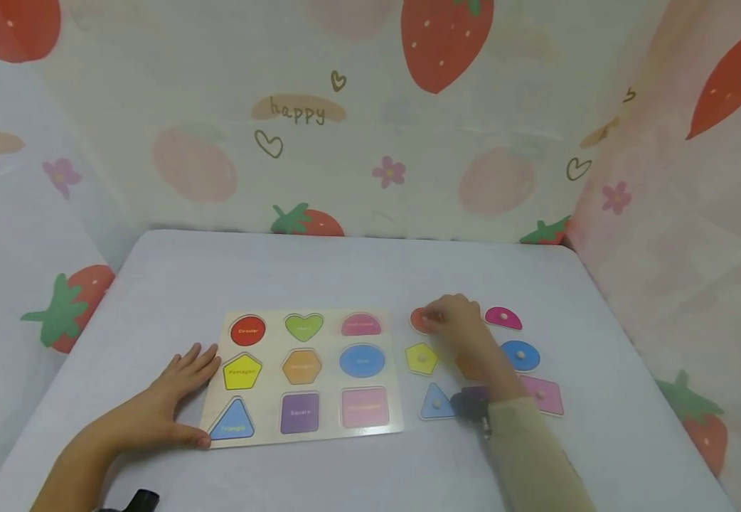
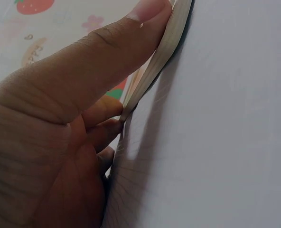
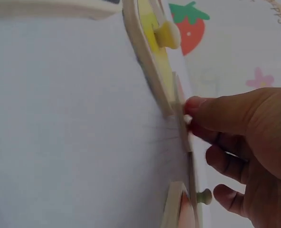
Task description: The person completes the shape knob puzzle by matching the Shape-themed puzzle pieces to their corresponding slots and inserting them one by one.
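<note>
A flat shape-puzzle board lies on the white table, with coloured, labelled spots for a circle, heart, pentagon and other shapes. My left hand rests along its left edge, fingers spread near the side and thumb at the near corner. To the right of the board, my right hand pinches the knob of a red circle piece between thumb and fingertips. The piece stands edge-on in the right wrist view, beside the yellow pentagon piece. A green knob shows below the fingers; in the head view its piece is hidden.
Loose knobbed pieces lie around my right arm: a magenta half round, blue oval, pink rectangle, blue triangle and partly covered orange hexagon. Strawberry-print cloth walls the table at the back and sides.
</note>
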`<state>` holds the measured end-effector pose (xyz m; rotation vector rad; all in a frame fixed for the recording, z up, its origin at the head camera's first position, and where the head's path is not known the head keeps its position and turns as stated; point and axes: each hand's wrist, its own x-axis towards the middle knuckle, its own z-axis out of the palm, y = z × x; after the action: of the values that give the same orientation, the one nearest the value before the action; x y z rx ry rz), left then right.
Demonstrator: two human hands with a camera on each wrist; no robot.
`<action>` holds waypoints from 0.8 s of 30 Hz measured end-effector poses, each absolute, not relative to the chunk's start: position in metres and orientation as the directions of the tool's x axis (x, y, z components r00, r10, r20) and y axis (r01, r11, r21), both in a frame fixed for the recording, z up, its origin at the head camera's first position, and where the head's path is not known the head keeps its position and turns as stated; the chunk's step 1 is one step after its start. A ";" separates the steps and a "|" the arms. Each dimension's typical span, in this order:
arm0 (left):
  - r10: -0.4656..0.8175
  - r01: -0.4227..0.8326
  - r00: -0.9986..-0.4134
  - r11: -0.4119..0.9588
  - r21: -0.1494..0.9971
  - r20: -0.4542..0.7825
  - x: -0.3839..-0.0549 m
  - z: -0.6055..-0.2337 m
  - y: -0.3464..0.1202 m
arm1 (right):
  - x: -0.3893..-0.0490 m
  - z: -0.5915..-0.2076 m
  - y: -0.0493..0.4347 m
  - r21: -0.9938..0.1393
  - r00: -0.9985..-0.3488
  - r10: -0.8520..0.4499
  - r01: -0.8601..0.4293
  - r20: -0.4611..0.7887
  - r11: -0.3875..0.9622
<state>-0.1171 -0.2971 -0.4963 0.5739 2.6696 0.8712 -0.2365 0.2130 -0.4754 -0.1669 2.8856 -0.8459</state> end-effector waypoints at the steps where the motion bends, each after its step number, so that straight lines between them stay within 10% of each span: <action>1: 0.446 0.280 -0.885 0.741 0.610 -0.135 -0.117 -0.496 -0.297 | -0.236 -0.476 0.212 -0.541 -0.986 -0.137 -0.065 -0.094 0.838; 24: 0.431 0.266 -0.889 0.760 0.593 -0.154 -0.118 -0.495 -0.295 | -0.236 -0.417 0.176 -0.493 -0.956 -0.274 -0.291 0.107 0.820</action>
<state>-0.1176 -0.2949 -0.4950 0.5422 2.6763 0.8398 -0.2361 0.1764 -0.4171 -0.4699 3.0266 -0.8282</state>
